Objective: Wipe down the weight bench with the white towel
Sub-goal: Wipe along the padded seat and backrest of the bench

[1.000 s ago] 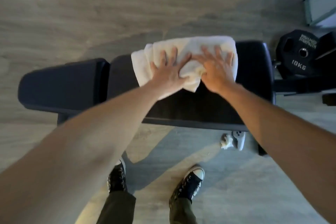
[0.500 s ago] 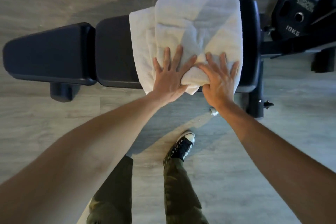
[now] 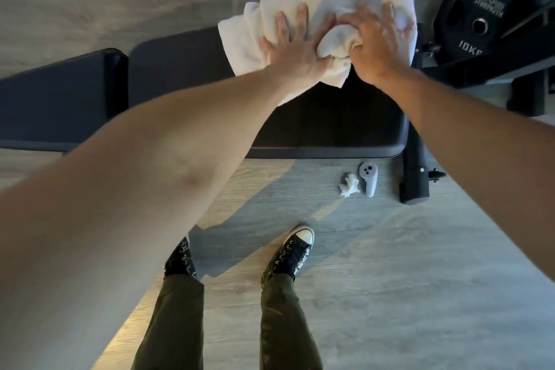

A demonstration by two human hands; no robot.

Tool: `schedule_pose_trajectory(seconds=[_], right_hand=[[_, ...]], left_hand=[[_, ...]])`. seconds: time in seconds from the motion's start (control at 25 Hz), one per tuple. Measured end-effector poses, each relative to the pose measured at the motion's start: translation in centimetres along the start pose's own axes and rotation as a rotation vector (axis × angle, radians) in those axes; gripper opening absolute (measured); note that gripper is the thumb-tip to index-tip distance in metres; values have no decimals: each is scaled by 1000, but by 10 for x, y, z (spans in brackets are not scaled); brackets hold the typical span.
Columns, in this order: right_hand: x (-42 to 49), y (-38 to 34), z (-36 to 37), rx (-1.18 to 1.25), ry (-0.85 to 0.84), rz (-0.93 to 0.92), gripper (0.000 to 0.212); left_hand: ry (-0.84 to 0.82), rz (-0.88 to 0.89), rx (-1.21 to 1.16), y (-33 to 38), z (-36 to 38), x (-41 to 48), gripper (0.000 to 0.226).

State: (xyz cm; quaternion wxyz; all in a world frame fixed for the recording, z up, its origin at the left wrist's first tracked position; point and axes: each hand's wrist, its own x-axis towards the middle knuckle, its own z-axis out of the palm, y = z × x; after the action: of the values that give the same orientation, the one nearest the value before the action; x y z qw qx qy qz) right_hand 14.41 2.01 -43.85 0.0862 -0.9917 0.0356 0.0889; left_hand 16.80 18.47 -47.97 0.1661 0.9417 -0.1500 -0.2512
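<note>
A black padded weight bench (image 3: 324, 126) runs left to right below me, its shorter seat pad (image 3: 60, 99) at the left. A folded white towel (image 3: 327, 0) lies bunched over the far edge of the long pad, near its right end. My left hand (image 3: 295, 46) presses flat on the towel with fingers spread. My right hand (image 3: 380, 43) sits beside it, fingers curled into a bunched fold of the towel. Both forearms reach across the bench and hide part of the pad.
A black 10 kg weight plate (image 3: 471, 22) on a dark rack frame stands at the right. A bench foot (image 3: 416, 171) juts toward me. A grey controller (image 3: 368, 179) and a crumpled white tissue (image 3: 348, 185) lie on the wood floor, near my two black sneakers (image 3: 292, 252).
Both hands pulled the towel to the near edge, then pushed it back to the far edge, where it has bunched up. My right fingers have curled into the cloth.
</note>
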Motion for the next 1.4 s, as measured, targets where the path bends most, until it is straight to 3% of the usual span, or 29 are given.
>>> schedule_pose_trajectory(seconds=[0.24,0.48,0.68,0.88,1.04,1.2,1.4], right_hand=[[-106,0,14,103,62,156,74],[-200,-30,47,97,99,268,83],[-163,-93,69,24,-53,-40,87],[-54,-136,73,-102,-189,-392,58],[-7,-92,44,-101,-129,-340,53],[-11,-13,8,-53,-8,-120,64],[-81,29,1,-17,76,22,76]], left_hand=[[140,207,83,9,48,-69,82],[241,374,159,-12,93,-138,82],[253,247,103,-104,85,-146,84],[230,-107,31,-158,60,-123,81],[237,-161,-74,-117,36,-56,77],[148,29,-35,-38,19,3,85],[177,212,63,24,43,-35,85]])
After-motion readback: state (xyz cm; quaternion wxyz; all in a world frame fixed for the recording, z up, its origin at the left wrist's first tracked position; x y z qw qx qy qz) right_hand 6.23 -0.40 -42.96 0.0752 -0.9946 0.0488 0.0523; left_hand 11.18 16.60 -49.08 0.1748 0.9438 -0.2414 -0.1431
